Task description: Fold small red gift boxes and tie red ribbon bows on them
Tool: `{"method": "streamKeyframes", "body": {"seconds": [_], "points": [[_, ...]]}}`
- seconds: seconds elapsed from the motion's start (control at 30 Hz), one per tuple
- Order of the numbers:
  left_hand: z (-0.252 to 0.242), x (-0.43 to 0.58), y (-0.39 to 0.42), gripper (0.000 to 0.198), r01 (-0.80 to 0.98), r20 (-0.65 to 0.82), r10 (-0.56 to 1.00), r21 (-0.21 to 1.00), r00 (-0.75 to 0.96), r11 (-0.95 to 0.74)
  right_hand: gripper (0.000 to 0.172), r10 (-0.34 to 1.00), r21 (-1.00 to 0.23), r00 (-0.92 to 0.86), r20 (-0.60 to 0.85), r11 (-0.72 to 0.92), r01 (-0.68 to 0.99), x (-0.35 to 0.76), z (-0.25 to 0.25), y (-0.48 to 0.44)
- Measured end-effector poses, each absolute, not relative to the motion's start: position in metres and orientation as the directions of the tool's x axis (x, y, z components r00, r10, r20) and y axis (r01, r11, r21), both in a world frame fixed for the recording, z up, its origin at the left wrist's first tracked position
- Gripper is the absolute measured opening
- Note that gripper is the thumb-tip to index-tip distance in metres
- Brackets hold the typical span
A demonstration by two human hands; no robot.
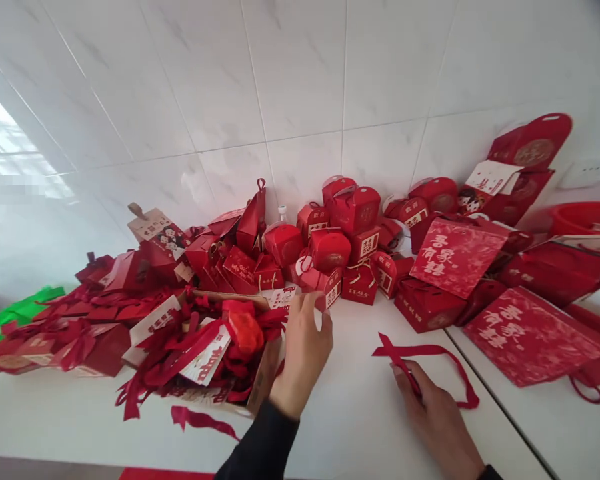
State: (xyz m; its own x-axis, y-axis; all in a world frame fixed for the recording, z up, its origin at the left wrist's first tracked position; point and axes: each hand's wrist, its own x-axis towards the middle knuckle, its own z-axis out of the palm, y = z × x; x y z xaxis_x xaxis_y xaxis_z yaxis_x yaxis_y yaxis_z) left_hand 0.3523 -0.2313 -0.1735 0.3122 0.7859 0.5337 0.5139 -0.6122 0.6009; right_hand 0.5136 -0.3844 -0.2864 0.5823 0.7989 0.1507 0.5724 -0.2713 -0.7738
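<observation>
My left hand [304, 343] reaches toward the pile, fingers bent and thumb apart from them. Its fingertips are at the near side of a small red gift box [333, 288] with a cream label; whether they touch it is unclear. Close by on the right, my right hand [433, 410] pinches a red ribbon [445, 349], which loops over the white table. Beside my left forearm stands a cardboard box [266, 380] filled with red ribbons [150, 373] and white printed tags [207, 357].
Red gift boxes [353, 210] are heaped along the tiled wall [300, 80]. Larger red bags [530, 337] lie at right, before a red basin [585, 215]. Ribboned boxes [97, 347] and a green bag [20, 313] are at left. A loose ribbon [203, 420] lies near the table [340, 427] edge.
</observation>
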Motion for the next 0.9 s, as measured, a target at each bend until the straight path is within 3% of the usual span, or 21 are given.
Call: {"method": "streamKeyframes", "body": {"seconds": [0.23,0.37,0.43,0.6,0.67,0.77,0.8,0.9], "points": [[-0.131,0.423,-0.140,0.043,0.547,0.548,0.808,0.618,0.215,-0.565,0.049,0.808,-0.778,0.568,0.157,-0.253,0.575,0.519,-0.295,-0.380],[-0.107,0.433,-0.109,0.021,0.522,0.546,0.801,0.623,0.244,-0.583,0.049,0.838,-0.760,0.528,0.136,-0.254,0.598,0.522,-0.289,-0.379],[-0.096,0.431,-0.107,0.012,0.500,0.587,0.777,0.615,0.227,-0.610,0.048,0.840,-0.768,0.527,0.129,-0.251,0.589,0.521,-0.285,-0.380],[-0.077,0.402,-0.155,0.015,0.458,0.735,0.664,0.548,0.135,-0.700,0.046,0.810,-0.838,0.568,0.149,-0.202,0.507,0.517,-0.271,-0.383],[-0.085,0.384,-0.190,0.011,0.445,0.794,0.594,0.488,0.131,-0.751,0.044,0.780,-0.884,0.611,0.136,-0.182,0.430,0.518,-0.269,-0.385],[-0.122,0.356,-0.246,0.011,0.454,0.914,0.366,0.255,0.174,-0.854,0.041,0.735,-0.934,0.673,0.088,-0.174,0.312,0.522,-0.270,-0.390],[-0.138,0.347,-0.264,0.016,0.464,0.916,0.341,0.213,0.211,-0.860,0.041,0.730,-0.941,0.680,0.068,-0.179,0.286,0.523,-0.270,-0.393],[-0.184,0.329,-0.315,0.027,0.507,0.836,0.438,0.234,0.330,-0.829,0.041,0.748,-0.936,0.663,0.020,-0.218,0.275,0.523,-0.266,-0.409]]}}
